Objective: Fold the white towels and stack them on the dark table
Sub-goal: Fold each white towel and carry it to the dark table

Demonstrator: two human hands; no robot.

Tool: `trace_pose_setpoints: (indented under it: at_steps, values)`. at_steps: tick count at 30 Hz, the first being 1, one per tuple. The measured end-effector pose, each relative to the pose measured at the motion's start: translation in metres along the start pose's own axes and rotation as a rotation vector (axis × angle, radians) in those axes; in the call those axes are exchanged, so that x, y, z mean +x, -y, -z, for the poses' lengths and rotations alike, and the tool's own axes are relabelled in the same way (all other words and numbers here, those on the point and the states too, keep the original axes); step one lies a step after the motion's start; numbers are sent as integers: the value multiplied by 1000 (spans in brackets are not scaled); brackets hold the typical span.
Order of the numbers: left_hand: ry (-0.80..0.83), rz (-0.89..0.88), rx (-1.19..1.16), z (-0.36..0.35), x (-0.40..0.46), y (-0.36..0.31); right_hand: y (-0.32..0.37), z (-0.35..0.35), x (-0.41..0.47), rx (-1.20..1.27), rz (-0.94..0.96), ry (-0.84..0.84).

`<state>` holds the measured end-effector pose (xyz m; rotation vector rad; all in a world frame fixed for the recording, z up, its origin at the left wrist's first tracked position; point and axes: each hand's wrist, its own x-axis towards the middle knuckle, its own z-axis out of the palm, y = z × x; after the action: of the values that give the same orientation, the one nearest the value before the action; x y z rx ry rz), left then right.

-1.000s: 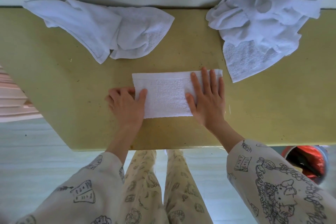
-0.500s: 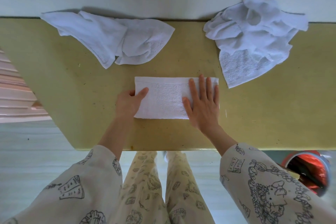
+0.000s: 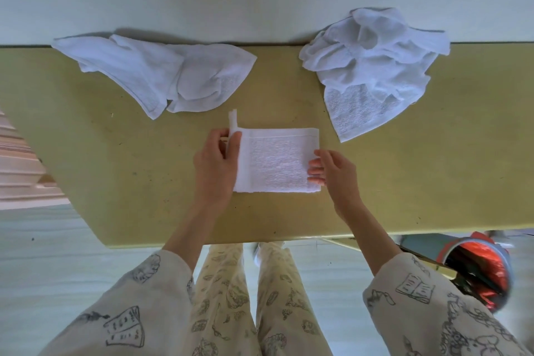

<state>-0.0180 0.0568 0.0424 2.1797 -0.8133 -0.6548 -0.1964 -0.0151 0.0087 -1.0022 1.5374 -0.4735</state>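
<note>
Both hands, left hand (image 3: 215,163) & right hand (image 3: 335,172), grip folded towel (image 3: 274,162); no labels.

— What are you working with, as far as surfaces go?

— You have a folded towel (image 3: 276,162) of white terry cloth, its middle looped and nubbly, its borders a flatter, smoother woven band. Your crumpled towel at far left (image 3: 156,75) and the heap at far right (image 3: 372,66) are the same soft matt cloth; the heap's lower flap shows coarse pile.

— And under them?

— Your table (image 3: 433,176) is a matt yellow-olive board, smooth but speckled and scuffed. Your sleeves (image 3: 439,309) are matt cream cloth with printed line drawings. The bin (image 3: 485,272) at lower right holds something red, crinkled and glossy.
</note>
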Motion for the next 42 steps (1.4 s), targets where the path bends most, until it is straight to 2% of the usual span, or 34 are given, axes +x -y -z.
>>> trace_pose_setpoints:
  at_steps: [6, 10, 18, 22, 25, 29, 32, 34, 38, 42]
  values:
    - [122, -95, 48, -67, -9, -18, 1, 4, 5, 72, -115, 94]
    - [230, -86, 60, -96, -13, -22, 0, 8, 11, 123, -150, 138]
    - [328, -41, 67, -112, -14, -27, -1, 13, 13, 112, -150, 206]
    - [435, -2, 8, -107, -18, -28, -7, 11, 15, -29, -100, 189]
    - [406, -39, -33, -99, -23, -18, -7, 6, 15, -131, -37, 136]
    - [236, -208, -33, -86, -31, -6, -9, 4, 18, -183, 0, 62]
    - [102, -330, 49, -74, -36, -4, -9, 5, 17, -187, -6, 62]
    - [89, -399, 147, -65, -39, 5, -8, 5, 18, -191, -18, 68]
    - [330, -439, 417, -59, -42, 33, -6, 6, 20, -213, -19, 79]
    - [397, -539, 551, -67, -36, 45, -3, 6, 20, -265, -12, 95]
